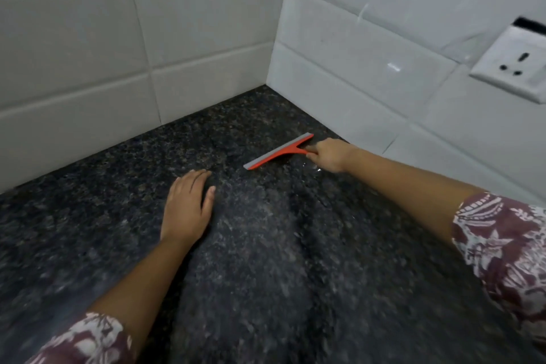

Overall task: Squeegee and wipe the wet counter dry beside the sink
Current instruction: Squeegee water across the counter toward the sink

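Observation:
A red squeegee (279,151) with a grey rubber blade lies with its blade on the dark speckled granite counter (266,260), near the corner of the tiled walls. My right hand (329,154) is closed around its handle, arm stretched forward. My left hand (187,207) rests flat on the counter, palm down, fingers together, to the left of and nearer than the squeegee, holding nothing. Small shiny water spots glint on the counter just below my right hand. No sink is in view.
White tiled walls (141,53) meet in a corner behind the counter. A white wall socket (514,65) sits on the right wall, above the counter. Patterned maroon sleeves cover both upper arms.

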